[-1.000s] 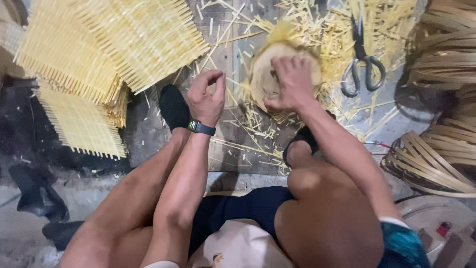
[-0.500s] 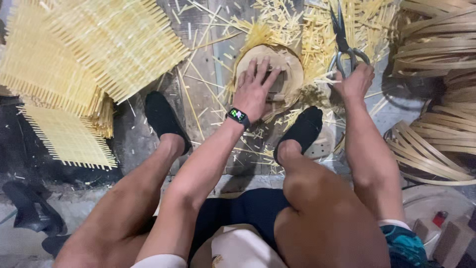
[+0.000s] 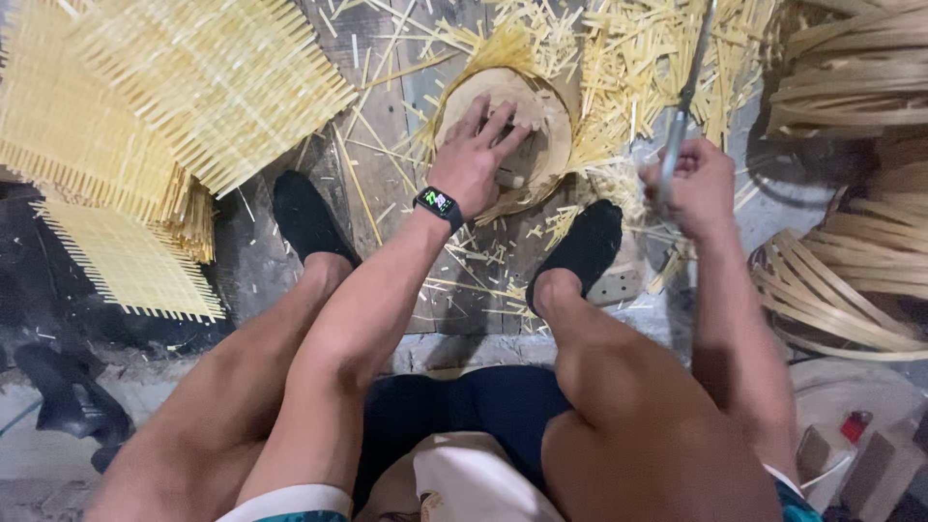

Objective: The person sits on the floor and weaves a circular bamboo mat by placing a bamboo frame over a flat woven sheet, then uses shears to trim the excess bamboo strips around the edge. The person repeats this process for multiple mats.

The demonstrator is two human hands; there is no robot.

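Observation:
My left hand (image 3: 480, 159), with a dark watch on the wrist, lies flat on a round woven bamboo piece (image 3: 541, 121) on the floor between my feet, fingers spread. To its right my right hand (image 3: 694, 184) is lifted and closed around the handles of metal scissors (image 3: 681, 116), whose blades point up and away. Yellow bamboo strips stick out from the top edge of the round piece.
A stack of square woven bamboo mats (image 3: 145, 126) lies at the left. Cut bamboo slivers (image 3: 638, 58) litter the floor ahead. Coils of flat bamboo strips (image 3: 851, 203) stand at the right. My feet in black shoes (image 3: 307, 217) flank the work.
My right hand left the round piece, reached to the scissors on the floor and lifted them. My left hand moved onto the round piece and stays there.

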